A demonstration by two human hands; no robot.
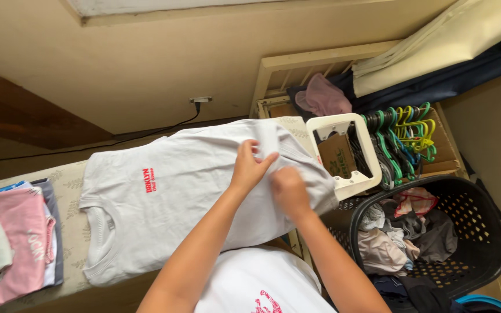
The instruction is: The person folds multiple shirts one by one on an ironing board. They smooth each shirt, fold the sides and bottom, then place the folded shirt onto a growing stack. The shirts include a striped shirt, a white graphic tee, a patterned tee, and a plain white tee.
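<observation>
Both hands work the white T-shirt [187, 191] on the ironing board [68, 185]: left hand [249, 167] fingers pinch its hem, right hand [288, 191] fingers clamp fabric beside it.

Count of items in view: two hands, the left hand [249, 168] and the right hand [289, 191], both on one light grey T-shirt [175, 197] spread across the surface [68, 185]. One stack of folded clothes [13, 243] at the left end of the surface, with one pink garment on top; number of pieces beneath cannot be told. One black laundry basket [482, 232]. One white plastic frame [343, 153]. One bunch of coloured hangers [404, 139], too crowded to count.
</observation>
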